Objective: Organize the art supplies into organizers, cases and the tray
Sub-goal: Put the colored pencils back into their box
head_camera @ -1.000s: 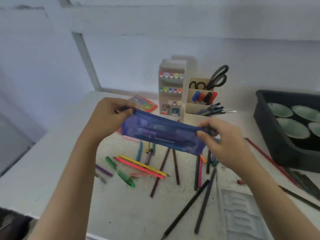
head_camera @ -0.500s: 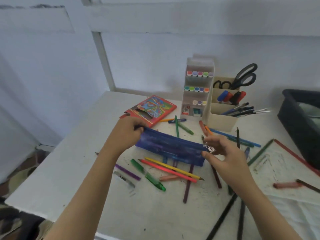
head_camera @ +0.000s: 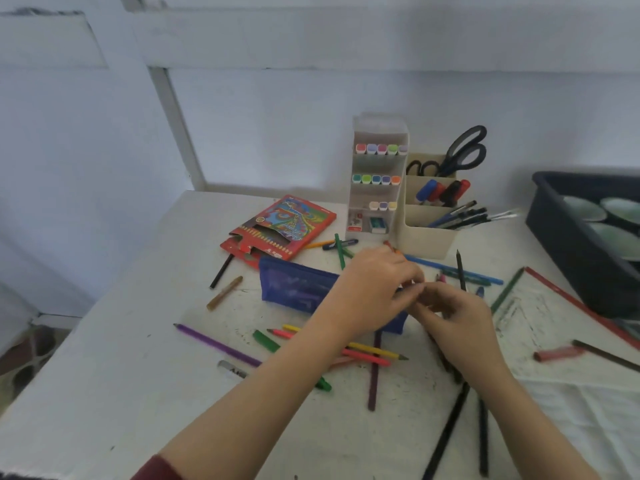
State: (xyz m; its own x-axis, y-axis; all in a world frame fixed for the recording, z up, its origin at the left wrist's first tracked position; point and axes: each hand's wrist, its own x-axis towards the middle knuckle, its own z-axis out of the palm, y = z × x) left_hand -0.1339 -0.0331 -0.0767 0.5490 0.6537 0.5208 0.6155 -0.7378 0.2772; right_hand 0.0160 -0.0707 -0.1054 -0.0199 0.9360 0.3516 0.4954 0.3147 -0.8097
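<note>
Blue mesh pencil pouch [head_camera: 294, 285], flat and oblong, lies mid-frame on the scuffed table [head_camera: 104, 393], its right corner pinched by right hand [head_camera: 450, 313] and left hand [head_camera: 374, 285], which has quit the left end.

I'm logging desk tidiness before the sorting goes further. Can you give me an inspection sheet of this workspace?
Surface: white table, scuffed and stained.
Job's things: blue pouch lying flat; loose pencils scattered around it; red pencil box open; marker organizer; holder with scissors and pens; dark tray at right.
Clutter: marked paper near the tray.
Grippers: left hand and right hand meet at the pouch's right end; grip unclear.
Cables: nothing seen.
Surroundings: white wall; patterned floor at left.
</note>
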